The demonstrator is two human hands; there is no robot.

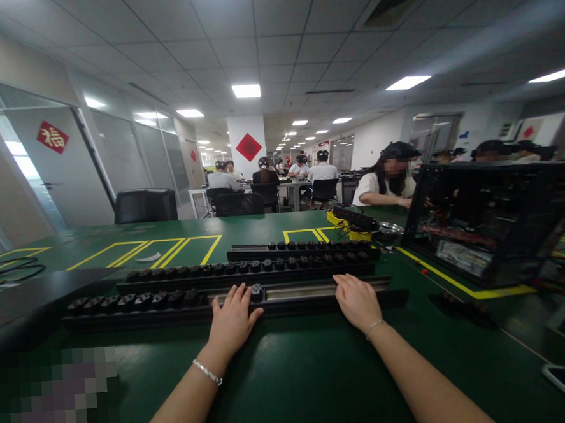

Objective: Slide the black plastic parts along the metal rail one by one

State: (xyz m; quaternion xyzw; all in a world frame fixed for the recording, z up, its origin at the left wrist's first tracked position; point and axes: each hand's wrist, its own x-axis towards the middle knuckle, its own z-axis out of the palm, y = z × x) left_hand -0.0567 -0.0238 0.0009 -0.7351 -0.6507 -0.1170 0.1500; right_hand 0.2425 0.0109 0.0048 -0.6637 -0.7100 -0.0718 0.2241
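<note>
Front rail (pixel 298 307) — flat on green table (pixel 283 384), nearest of three. Left hand (pixel 234 318) on rail, fingers spread, thumb apart, beside socket (pixel 257 291); right hand (pixel 359 302) at bare stretch, fingers together, grip unclear. Rail probably stiff, smooth — best held by long edges.

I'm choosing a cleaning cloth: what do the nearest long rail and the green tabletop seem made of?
Nearest rail: matte black body, plastic or painted metal, unclear which; its inner channel gleams silvery, likely metal. Tabletop: smooth, satin green, with soft glare; perhaps rubber or vinyl sheeting.
</note>
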